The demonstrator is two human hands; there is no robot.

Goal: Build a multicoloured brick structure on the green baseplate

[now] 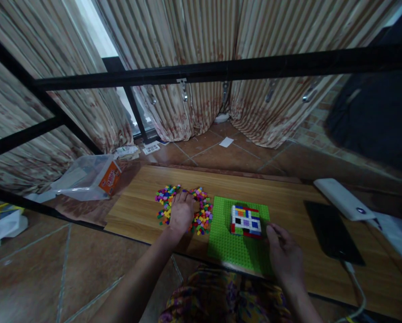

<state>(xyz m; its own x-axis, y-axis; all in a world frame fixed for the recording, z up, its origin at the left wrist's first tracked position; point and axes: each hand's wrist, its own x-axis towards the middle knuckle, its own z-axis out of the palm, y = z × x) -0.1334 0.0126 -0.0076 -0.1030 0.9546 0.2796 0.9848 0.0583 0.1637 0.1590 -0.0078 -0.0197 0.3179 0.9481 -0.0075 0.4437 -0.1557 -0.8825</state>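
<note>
My left hand (183, 211) reaches down into a spread of small, many-coloured toy bricks (204, 211). Its fingers are bent and close together, the tips hidden from me; whatever they pinch does not show. A green studded baseplate (221, 240) lies to the right of the bricks. On it stands a block built of bricks (246, 221), mostly white on top with red, blue, black, orange and purple parts. Just right of that block, over the plate's right edge, is my right hand (286, 253). Its thumb and fingers are curled together, and I cannot see what is between them.
The bricks and plate lie on a long low wooden table (133, 202). At its right are a black tablet (333, 231) with a cable and a white device (343, 197). A clear plastic box (89, 177) sits at the left. Black metal bars (201, 72) cross before the curtains (201, 36).
</note>
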